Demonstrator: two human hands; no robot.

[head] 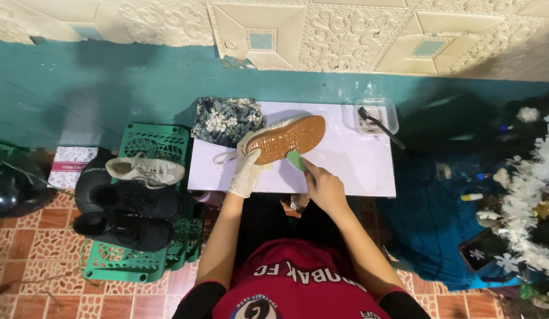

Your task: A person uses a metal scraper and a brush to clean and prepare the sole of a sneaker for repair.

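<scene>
Gloved left hand clasps upturned shoe — right hand pinches half-hidden green brush.

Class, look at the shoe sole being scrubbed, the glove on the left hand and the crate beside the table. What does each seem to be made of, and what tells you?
The shoe sole looks like gum rubber: matte orange-brown with a fine moulded tread. The glove on the left hand seems thin latex or similar: pale, creased, close-fitting. The crate looks like rigid moulded plastic: even green, openwork leaf pattern.
</scene>
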